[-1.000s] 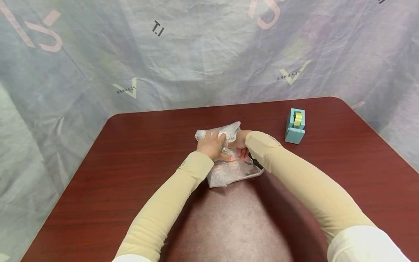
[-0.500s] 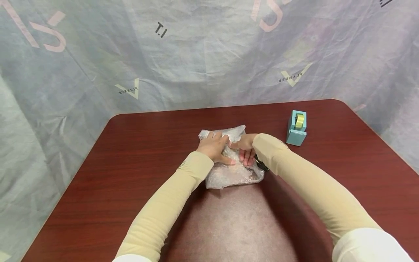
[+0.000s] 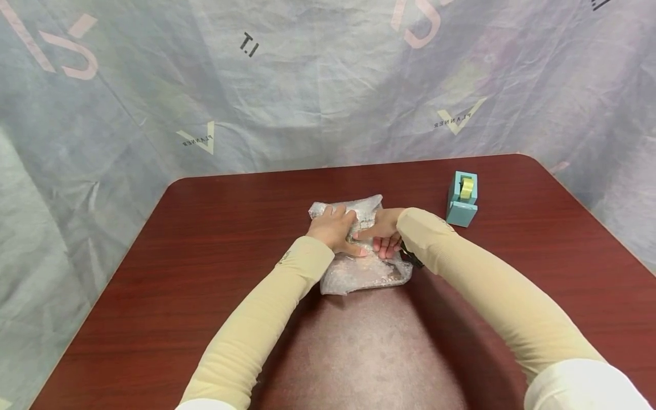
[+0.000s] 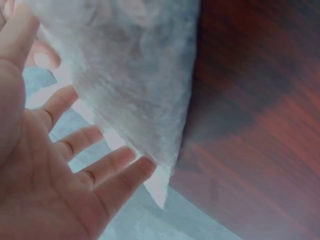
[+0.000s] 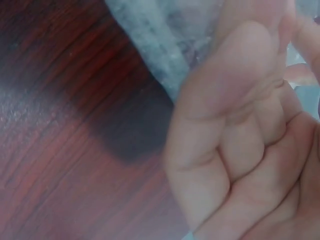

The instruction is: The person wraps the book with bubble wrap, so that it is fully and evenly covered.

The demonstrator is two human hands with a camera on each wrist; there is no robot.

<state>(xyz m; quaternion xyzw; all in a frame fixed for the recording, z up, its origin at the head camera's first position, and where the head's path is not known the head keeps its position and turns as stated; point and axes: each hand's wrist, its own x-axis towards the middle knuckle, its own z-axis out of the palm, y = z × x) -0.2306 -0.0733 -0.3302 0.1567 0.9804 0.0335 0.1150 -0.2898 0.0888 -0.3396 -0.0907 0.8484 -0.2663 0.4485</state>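
A bubble-wrapped flat bundle [image 3: 365,276] lies on the table, its clear wrap creased and shiny. My left hand [image 3: 332,230] rests on its left part, fingers spread toward the far side and thumb reaching across to the right. In the left wrist view those fingertips [image 4: 146,164] meet the edge of the wrap. Coming in from the right, my right hand [image 3: 384,226] presses one extended digit on the wrap beside the left hand. Its other fingers [image 5: 245,145] are bent loosely over the bundle and hold nothing visible. What is inside the wrap is hard to make out.
A teal tape dispenser [image 3: 461,212] with a yellow roll stands at the back right of the reddish-brown wooden table [image 3: 230,250]. Behind the table's far edge hangs a grey printed sheet [image 3: 318,85]. A dark strap [image 3: 411,256] shows under the right wrist.
The right hand and its sleeve have moved slightly right and toward the near side along the wrap. The left hand keeps its place on the bundle, which has shifted a little.
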